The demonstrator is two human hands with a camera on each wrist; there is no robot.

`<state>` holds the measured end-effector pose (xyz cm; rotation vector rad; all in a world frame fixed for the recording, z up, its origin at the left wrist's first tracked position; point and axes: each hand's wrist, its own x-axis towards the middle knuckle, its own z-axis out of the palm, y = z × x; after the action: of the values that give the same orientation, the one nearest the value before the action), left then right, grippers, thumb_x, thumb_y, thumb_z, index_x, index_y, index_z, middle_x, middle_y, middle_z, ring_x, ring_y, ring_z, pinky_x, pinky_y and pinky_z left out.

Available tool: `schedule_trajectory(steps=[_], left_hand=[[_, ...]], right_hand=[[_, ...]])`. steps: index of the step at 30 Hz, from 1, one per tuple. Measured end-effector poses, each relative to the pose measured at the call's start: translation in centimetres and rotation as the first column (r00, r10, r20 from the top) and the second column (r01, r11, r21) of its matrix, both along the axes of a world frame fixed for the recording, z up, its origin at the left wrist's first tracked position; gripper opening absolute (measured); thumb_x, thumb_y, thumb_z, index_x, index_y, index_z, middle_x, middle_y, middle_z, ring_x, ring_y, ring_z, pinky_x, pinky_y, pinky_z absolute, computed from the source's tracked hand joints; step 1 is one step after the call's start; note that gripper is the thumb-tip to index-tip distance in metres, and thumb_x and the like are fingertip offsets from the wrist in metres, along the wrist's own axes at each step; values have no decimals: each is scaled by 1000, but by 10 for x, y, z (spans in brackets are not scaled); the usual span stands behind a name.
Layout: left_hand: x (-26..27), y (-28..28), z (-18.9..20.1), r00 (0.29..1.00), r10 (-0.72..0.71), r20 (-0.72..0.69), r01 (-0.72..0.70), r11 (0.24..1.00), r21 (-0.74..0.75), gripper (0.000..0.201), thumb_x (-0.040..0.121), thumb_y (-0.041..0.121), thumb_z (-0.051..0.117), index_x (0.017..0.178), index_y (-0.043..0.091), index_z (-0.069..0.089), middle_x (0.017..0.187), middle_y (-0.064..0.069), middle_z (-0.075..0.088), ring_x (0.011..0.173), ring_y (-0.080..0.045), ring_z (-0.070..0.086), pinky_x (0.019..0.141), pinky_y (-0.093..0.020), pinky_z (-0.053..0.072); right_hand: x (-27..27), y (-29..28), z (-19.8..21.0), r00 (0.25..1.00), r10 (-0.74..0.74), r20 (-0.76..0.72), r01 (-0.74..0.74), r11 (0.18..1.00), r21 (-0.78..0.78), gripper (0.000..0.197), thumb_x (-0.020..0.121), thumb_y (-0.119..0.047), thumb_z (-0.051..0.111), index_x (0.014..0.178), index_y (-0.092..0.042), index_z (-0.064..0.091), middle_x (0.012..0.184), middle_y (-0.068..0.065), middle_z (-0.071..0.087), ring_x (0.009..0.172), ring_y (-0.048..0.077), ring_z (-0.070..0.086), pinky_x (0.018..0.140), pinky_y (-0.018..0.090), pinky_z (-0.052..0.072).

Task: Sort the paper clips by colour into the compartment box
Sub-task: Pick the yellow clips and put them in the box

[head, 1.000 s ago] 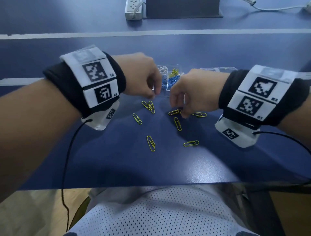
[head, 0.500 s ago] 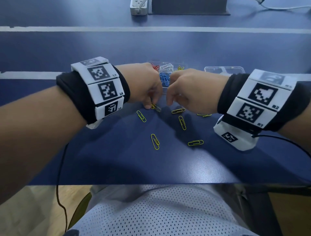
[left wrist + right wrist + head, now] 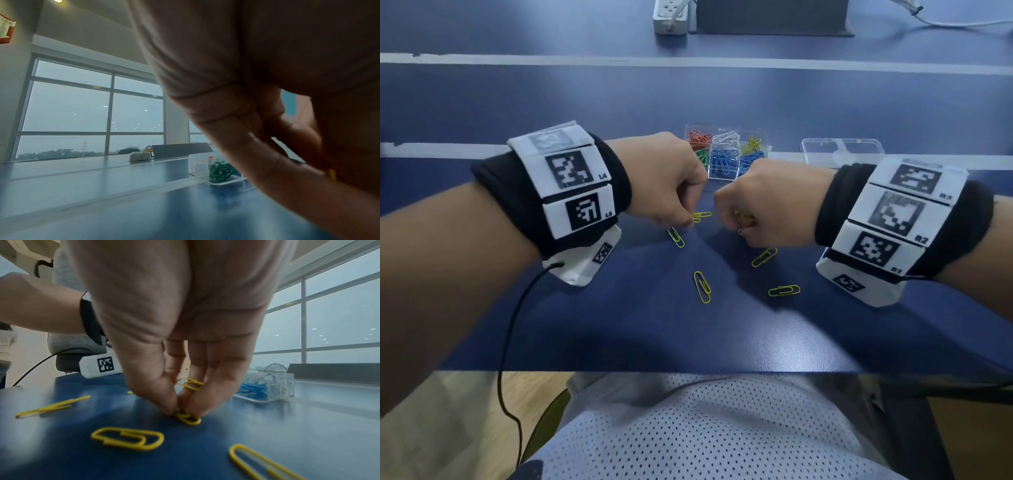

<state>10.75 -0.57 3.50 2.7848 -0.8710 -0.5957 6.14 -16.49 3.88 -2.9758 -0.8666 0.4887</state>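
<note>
Several yellow paper clips (image 3: 702, 287) lie loose on the blue table. The clear compartment box (image 3: 722, 173) stands behind my hands and holds red, green, white, blue and yellow clips. My left hand (image 3: 690, 221) has its fingers curled and pinches a yellow clip (image 3: 701, 216) just above the table; a bit of that yellow (image 3: 332, 174) shows in the left wrist view. My right hand (image 3: 177, 412) pinches a yellow clip (image 3: 188, 418) that lies on the table with thumb and fingertips. It holds another clip (image 3: 191, 383) higher up between its fingers.
The box's clear lid (image 3: 842, 150) lies to the right of the box. A white power strip (image 3: 671, 15) and a dark stand (image 3: 770, 17) sit at the far edge. The table's near edge (image 3: 688, 371) runs right in front of my body.
Both hands have dropped onto the clips nearest the box. The left has taken hold of one clip. The right has gathered one and closed on a second.
</note>
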Motion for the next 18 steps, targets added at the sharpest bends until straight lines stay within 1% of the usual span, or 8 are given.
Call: schedule_trajectory(steps=[3,6,9,11,12,14,16,18], left_hand=[[-2,3,1,999,21,-41,-24,998,-63,16,69,25,76,67,17,62,55,4,68,51,-1,59,55,-21,46],[-3,8,1,993,27,-111,-42,989,-138,18,70,19,76,76,21,60,66,3,71,53,-5,63,57,-16,46],[-2,12,0,993,14,-121,-34,985,-169,22,75,17,74,91,28,64,72,5,71,60,-3,61,60,-8,42],[-3,15,0,994,10,-110,-27,987,-157,22,79,17,69,96,31,66,70,6,70,62,1,58,60,-4,39],[-4,16,0,994,14,-104,-29,989,-147,18,81,18,67,92,32,67,67,9,68,61,2,56,59,-3,38],[-5,17,0,994,22,-103,-35,991,-126,13,83,19,61,79,31,65,64,10,66,60,-1,57,60,-10,40],[-6,18,0,992,47,-117,-61,991,-117,12,82,21,54,74,27,61,60,13,64,58,-1,56,62,-18,42],[-6,18,0,985,83,-150,-101,988,-116,10,76,29,49,71,25,57,58,12,61,57,-3,53,65,-25,46]], right_hand=[[2,-1,-2,1000,-17,0,17,1000,-12,17,76,-17,59,89,-28,58,57,-15,39,63,14,39,61,23,33],[4,-3,-3,999,-47,-19,47,999,-4,27,76,-18,58,101,-25,66,62,-12,48,72,16,41,69,24,38],[5,-8,-1,998,-57,-41,60,997,53,26,75,-15,56,95,-22,71,81,0,66,79,23,55,76,31,50],[5,-12,2,998,-58,-36,62,993,98,22,74,-12,55,85,-18,74,82,7,69,78,27,60,75,33,51],[6,-15,3,997,-66,-28,69,992,102,21,74,-11,55,81,-16,74,79,8,69,75,28,59,72,30,49],[7,-23,3,994,-110,-5,110,989,97,20,77,-12,54,79,-15,74,78,7,68,71,27,55,68,27,45],[7,-28,3,987,-158,3,157,983,100,21,78,-15,53,79,-18,74,80,4,69,71,24,54,73,29,49],[5,-29,2,986,-168,-4,168,982,88,20,79,-17,54,82,-20,74,84,1,71,74,22,56,78,31,51]])
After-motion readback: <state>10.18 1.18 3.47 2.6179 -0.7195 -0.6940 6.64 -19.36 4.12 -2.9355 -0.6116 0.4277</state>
